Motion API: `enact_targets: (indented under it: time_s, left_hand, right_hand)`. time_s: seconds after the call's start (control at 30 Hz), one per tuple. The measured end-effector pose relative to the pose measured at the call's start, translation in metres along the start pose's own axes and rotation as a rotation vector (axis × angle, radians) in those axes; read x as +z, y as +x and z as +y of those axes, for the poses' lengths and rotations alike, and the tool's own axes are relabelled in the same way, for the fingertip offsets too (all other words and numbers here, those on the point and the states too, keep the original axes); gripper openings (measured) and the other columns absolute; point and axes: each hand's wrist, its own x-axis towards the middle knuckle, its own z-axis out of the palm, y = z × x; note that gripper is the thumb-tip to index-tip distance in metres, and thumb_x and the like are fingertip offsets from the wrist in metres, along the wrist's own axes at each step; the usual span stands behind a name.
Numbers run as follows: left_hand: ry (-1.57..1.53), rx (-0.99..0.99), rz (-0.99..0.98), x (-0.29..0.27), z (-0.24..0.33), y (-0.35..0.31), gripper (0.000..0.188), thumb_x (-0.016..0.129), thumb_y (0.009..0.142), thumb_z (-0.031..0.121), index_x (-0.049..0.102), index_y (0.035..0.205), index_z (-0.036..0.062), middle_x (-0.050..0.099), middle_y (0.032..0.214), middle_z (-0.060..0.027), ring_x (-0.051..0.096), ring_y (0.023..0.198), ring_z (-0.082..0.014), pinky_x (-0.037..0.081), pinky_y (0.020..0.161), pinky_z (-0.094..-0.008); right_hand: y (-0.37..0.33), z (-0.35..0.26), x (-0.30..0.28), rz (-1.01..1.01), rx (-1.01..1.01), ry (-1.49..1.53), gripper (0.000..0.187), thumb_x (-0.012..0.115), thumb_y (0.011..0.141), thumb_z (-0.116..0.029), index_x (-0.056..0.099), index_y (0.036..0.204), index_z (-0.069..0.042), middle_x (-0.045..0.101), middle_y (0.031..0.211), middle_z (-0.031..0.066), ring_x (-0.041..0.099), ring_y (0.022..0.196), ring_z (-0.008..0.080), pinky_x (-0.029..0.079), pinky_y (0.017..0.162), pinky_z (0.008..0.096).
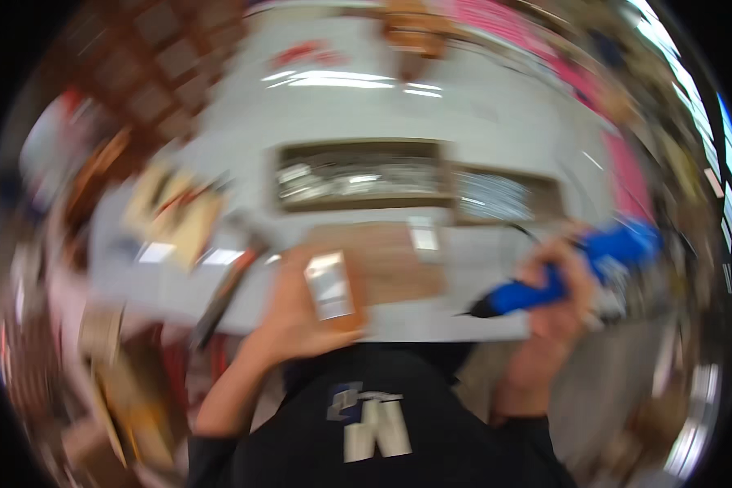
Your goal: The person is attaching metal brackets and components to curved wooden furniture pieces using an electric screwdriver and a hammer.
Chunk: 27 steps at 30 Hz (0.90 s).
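A flat brown board (pixel 403 272) lies on the glossy, pale bench (pixel 496 106), close to the edge on the person's side, and everything is softened by motion blur. At the board's left side, the left hand (pixel 297 305) is closed around an orange-brown block (pixel 353 281) with a shiny metal plate (pixel 328 286) on its upper face; whether the plate is fastened there cannot be told. To the right of the board, the right hand (pixel 563 281) grips a blue power tool (pixel 533 294), its dark tip pointing back toward the board. A second bright plate (pixel 423 236) rests on the board's far right corner. Just beyond the board stands a long box (pixel 366 147) of shiny metal pieces (pixel 358 177), with a smaller box (pixel 546 199) holding pale bluish items (pixel 494 196) beside it. Left of the board lie a long dark-and-red tool (pixel 224 297) and, farther out, some yellowish pieces (pixel 175 203). Well beyond the board, red bits (pixel 309 54) are scattered near streaks of reflected light, and a pink strip (pixel 626 171) borders the bench far to the right. In the room, cardboard boxes (pixel 126 390) sit below and left of the board, brown stacked shapes (pixel 150 69) rise far left, and bright strips (pixel 681 85) glow far right.
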Motion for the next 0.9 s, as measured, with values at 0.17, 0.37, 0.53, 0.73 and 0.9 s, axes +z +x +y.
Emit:
enact_targets:
  time_s: [0.17, 0.37, 0.53, 0.73, 0.9]
  left_hand:
    - [0.075, -0.334, 0.084, -0.066, 0.001, -0.052, 0.112, 0.098, 0.050, 0.035, 0.038, 0.138, -0.0025, 0.050, 0.125, -0.0166, 0.055, 0.120, -0.0300, 0.044, 0.104, -0.0430]
    - [0.068, -0.142, -0.010, -0.059, -0.017, 0.006, 0.112, 0.096, 0.056, 0.046, 0.041, 0.140, -0.0025, 0.049, 0.131, -0.0234, 0.051, 0.124, -0.0390, 0.043, 0.106, -0.0430]
    - [-0.171, -0.602, 0.412, -0.144, -0.026, -0.045, 0.114, 0.097, 0.057, 0.044, 0.039, 0.143, -0.0037, 0.053, 0.130, -0.0192, 0.056, 0.120, -0.0270, 0.047, 0.103, -0.0359]
    - [-0.392, -0.810, 0.575, -0.212, -0.070, -0.091, 0.105, 0.093, 0.064, 0.038, 0.039, 0.146, -0.0008, 0.057, 0.125, -0.0208, 0.060, 0.114, -0.0268, 0.049, 0.099, -0.0367]
    - [-0.425, -0.817, 0.218, -0.191, -0.061, -0.062, 0.100, 0.091, 0.066, 0.037, 0.042, 0.146, 0.0028, 0.058, 0.126, -0.0194, 0.058, 0.117, -0.0277, 0.046, 0.101, -0.0360]
  right_hand:
    - [-0.002, 0.032, -0.039, -0.019, 0.365, -0.270, 0.041, 0.086, 0.080, -0.014, 0.062, 0.111, -0.003, 0.064, 0.081, 0.0037, 0.061, 0.061, 0.0119, 0.049, 0.056, 0.0272]
    - [-0.045, 0.043, -0.129, 0.128, 0.391, -0.471, 0.044, 0.077, 0.086, -0.015, 0.055, 0.121, -0.002, 0.067, 0.090, 0.0108, 0.059, 0.058, 0.0148, 0.049, 0.051, 0.0271]
    - [-0.023, 0.053, -0.093, -0.178, 0.426, -0.521, 0.044, 0.074, 0.085, -0.013, 0.053, 0.122, -0.001, 0.066, 0.088, 0.0121, 0.057, 0.055, 0.0153, 0.047, 0.048, 0.0268]
    - [-0.013, 0.062, -0.057, -0.359, 0.470, -0.555, 0.046, 0.075, 0.082, -0.014, 0.055, 0.121, 0.000, 0.065, 0.084, 0.0123, 0.058, 0.057, 0.0160, 0.047, 0.048, 0.0273]
    - [-0.022, 0.068, -0.026, -0.411, 0.538, -0.499, 0.043, 0.077, 0.080, -0.009, 0.058, 0.117, 0.000, 0.065, 0.086, 0.0102, 0.060, 0.059, 0.0165, 0.049, 0.050, 0.0290]
